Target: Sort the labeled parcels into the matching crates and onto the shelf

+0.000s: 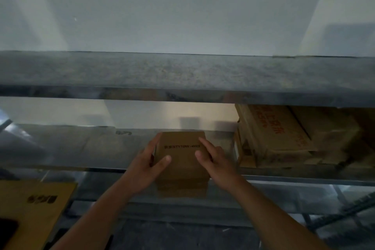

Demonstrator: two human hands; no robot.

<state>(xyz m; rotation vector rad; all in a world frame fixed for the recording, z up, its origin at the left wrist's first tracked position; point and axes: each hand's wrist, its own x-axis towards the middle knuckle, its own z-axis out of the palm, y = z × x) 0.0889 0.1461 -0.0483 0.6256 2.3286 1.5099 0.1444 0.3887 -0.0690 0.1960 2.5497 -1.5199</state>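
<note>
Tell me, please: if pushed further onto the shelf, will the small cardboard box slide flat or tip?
The small cardboard box probably slides flat: it looks squat and rigid. It overhangs the shelf edge, so releasing now might tip it.

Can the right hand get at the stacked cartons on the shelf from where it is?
Probably yes: the right hand rests on the small box, and the stacked cartons sit just to its right on the same shelf, nothing between.

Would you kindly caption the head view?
Both hands, left hand and right hand, push a small cardboard parcel onto the metal shelf.
</note>
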